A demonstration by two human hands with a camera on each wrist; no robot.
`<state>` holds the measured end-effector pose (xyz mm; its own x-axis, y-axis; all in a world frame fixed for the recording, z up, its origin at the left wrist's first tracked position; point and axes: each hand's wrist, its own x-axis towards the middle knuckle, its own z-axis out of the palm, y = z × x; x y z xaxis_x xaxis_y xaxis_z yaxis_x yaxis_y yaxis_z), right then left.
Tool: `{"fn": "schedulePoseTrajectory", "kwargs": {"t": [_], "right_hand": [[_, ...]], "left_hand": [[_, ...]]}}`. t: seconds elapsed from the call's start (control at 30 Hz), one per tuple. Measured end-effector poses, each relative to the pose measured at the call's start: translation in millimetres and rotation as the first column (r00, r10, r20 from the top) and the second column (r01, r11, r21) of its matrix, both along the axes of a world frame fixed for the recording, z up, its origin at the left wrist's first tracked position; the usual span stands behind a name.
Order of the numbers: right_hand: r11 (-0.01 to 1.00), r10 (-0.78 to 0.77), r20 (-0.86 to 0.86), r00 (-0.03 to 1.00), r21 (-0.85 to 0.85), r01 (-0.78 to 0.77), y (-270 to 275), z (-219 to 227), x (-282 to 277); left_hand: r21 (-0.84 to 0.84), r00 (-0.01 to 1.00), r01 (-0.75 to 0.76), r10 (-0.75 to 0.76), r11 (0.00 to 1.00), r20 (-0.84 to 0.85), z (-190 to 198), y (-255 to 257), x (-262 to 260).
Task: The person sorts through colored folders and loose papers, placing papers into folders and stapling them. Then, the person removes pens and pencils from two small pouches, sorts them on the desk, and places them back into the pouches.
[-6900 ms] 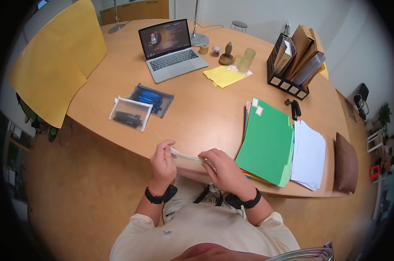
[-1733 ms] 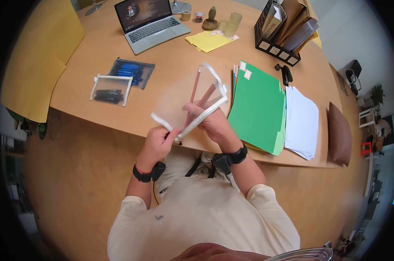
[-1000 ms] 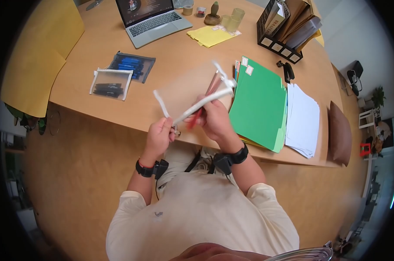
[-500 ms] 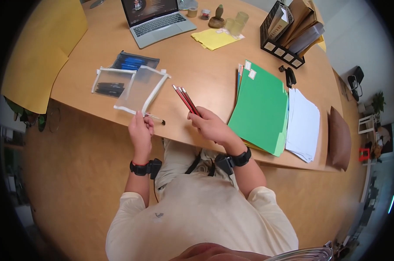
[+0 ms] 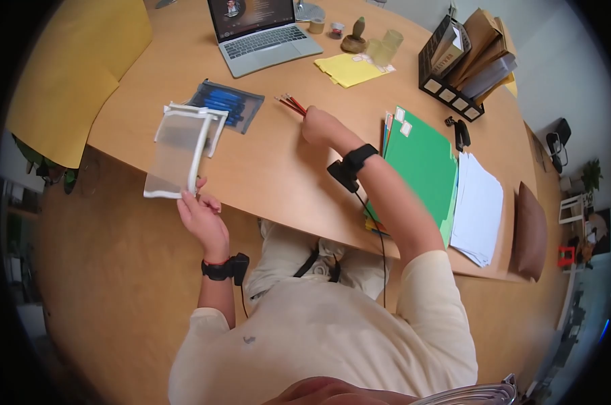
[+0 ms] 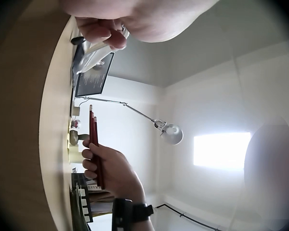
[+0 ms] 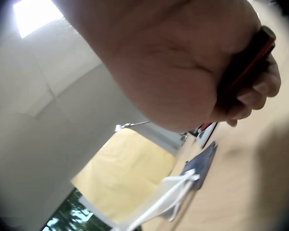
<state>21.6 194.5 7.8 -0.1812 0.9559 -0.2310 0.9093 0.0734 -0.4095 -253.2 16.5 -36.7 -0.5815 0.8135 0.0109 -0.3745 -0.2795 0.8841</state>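
In the head view my left hand [image 5: 203, 216] pinches the lower corner of a clear zip pouch [image 5: 172, 152] with white edging, held up at the table's front edge. It overlaps a second white-edged pouch [image 5: 216, 135], hiding most of it. Behind them lies a dark mesh pouch [image 5: 228, 104] with blue pens. My right hand [image 5: 324, 128] grips a bunch of red and dark pencils [image 5: 290, 103] over the table, their eraser ends pointing away. The left wrist view shows the fingers curled round the pencils [image 6: 95, 144]; in the right wrist view their other ends [image 7: 255, 57] stick out of the fist.
A laptop [image 5: 268, 44] stands at the back, with yellow folders [image 5: 353, 67] beside it. To the right lie a green folder stack [image 5: 420, 158], white papers [image 5: 477, 209] and a black stapler [image 5: 462, 135]. A black file holder [image 5: 454, 94] stands behind them.
The pencils came out of the clear pouch in my right hand, which has since moved forward over the table. My left hand has shifted left with the pouch.
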Motion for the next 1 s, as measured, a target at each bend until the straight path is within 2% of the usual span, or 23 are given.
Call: {"fn": "schedulePoseTrajectory", "kwargs": {"t": [0.17,0.37,0.47,0.57,0.67,0.73,0.77,0.8,0.9,1.0], "right_hand": [[0.993,-0.025,0.036,0.999,0.115,0.021,35,-18,-17],[0.93,-0.025,0.23,0.973,0.361,-0.062,73,-41,-11],[0.924,-0.07,0.326,0.943,0.377,-0.062,82,-37,-15],[0.871,-0.097,0.317,0.943,0.485,-0.074,79,-21,-35],[0.751,0.138,0.005,0.99,0.652,-0.108,72,-8,-79],[0.873,0.254,-0.103,0.962,0.453,-0.182,64,2,-122],[0.868,0.32,-0.136,0.937,0.439,-0.233,63,-7,-140],[0.883,0.279,-0.149,0.949,0.427,-0.193,49,-7,-156],[0.878,0.223,-0.03,0.974,0.441,-0.187,39,-15,-183],[0.89,0.163,-0.05,0.985,0.438,-0.125,39,-31,-192]], "left_hand": [[-0.008,0.997,-0.053,0.054,0.999,0.06,14,16,-11],[-0.198,0.981,0.169,-0.145,0.966,0.132,-11,38,-42],[-0.231,0.974,0.179,-0.14,0.956,0.177,-4,41,-40],[-0.226,0.971,0.207,-0.172,0.952,0.164,-7,43,-41],[-0.244,0.969,0.218,-0.18,0.945,0.168,-10,45,-43],[-0.257,0.971,0.213,-0.174,0.943,0.164,-8,46,-41],[-0.264,0.972,0.211,-0.173,0.941,0.159,-6,46,-41],[-0.262,0.975,0.201,-0.168,0.944,0.144,-8,47,-41],[-0.266,0.983,0.173,-0.15,0.948,0.105,-15,48,-41],[-0.269,0.987,0.147,-0.125,0.952,0.099,-17,49,-39]]}}
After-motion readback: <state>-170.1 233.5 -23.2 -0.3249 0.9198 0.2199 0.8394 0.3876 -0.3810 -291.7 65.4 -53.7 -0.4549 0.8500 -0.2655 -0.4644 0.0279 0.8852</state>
